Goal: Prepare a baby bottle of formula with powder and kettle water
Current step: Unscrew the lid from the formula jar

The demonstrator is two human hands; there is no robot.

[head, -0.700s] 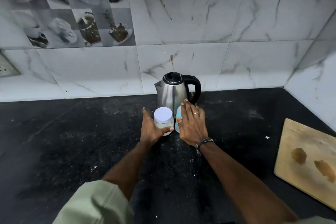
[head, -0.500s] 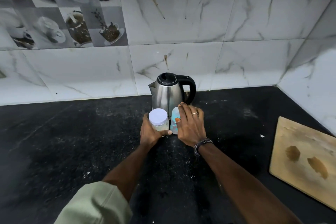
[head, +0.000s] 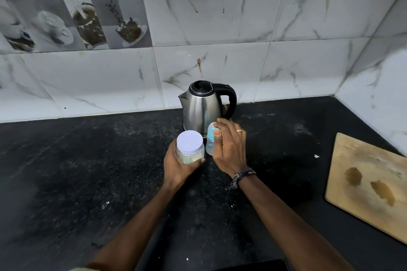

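The baby bottle point(head: 211, 142) stands just below the middle of the frame, on the black counter point(head: 88, 171), right in front of the kettle point(head: 203, 108) and close beside the powder jar point(head: 189, 147). It looks like a small, clear plastic bottle with blue markings, so it is probably light, stiff enough to take a firm hold, and easy to tip over while empty. The body is the best place to take it, low and around its full width. The right hand point(head: 230, 149) does nearly that: its fingers curve over the bottle's top and far side, with the thumb lying down the near side. Whether the bottle has anything in it cannot be told.

The jar is a squat, clear container with a pale lilac screw lid on. A whitish fill shows through its lower wall, likely the formula powder. The left hand point(head: 179, 164) wraps around its side from below and left, thumb across the front. Its smooth wall may be slippery, so a grip around the body while the lid is turned seems sensible.

The kettle is steel with a black handle at its right and its lid down; it will be heavy if filled, and possibly hot. A wooden board point(head: 370, 182) lies at the right edge.
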